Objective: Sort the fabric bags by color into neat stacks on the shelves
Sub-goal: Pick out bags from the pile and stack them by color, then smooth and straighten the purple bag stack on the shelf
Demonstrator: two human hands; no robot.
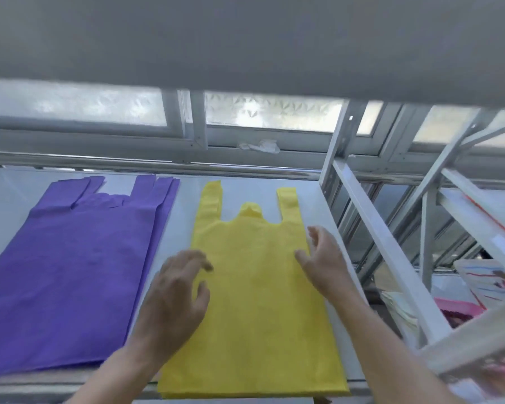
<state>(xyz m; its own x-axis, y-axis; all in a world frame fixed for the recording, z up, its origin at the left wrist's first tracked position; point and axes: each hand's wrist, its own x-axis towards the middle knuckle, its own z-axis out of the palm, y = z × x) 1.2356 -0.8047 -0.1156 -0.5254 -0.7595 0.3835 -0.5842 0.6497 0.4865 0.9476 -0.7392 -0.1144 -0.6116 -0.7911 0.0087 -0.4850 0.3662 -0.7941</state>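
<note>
Item: yellow fabric bags (254,301), flat stack on the shelf (177,228), centre to 6 o'clock, handles toward 12; the near edge appears to overhang the shelf lip.
Item: purple fabric bags (70,272), at 9 o'clock, handles fanned unevenly.
My left hand (175,298) and right hand (324,263) flank the yellow stack, fingers loosely spread, gripping nothing (contact with the cloth: cannot tell).
Risk: a sideways brush could skew the light layers or drag them off the front.

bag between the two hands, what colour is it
Yellow bag, plain with no pattern; shows clearly in the head view.
</note>
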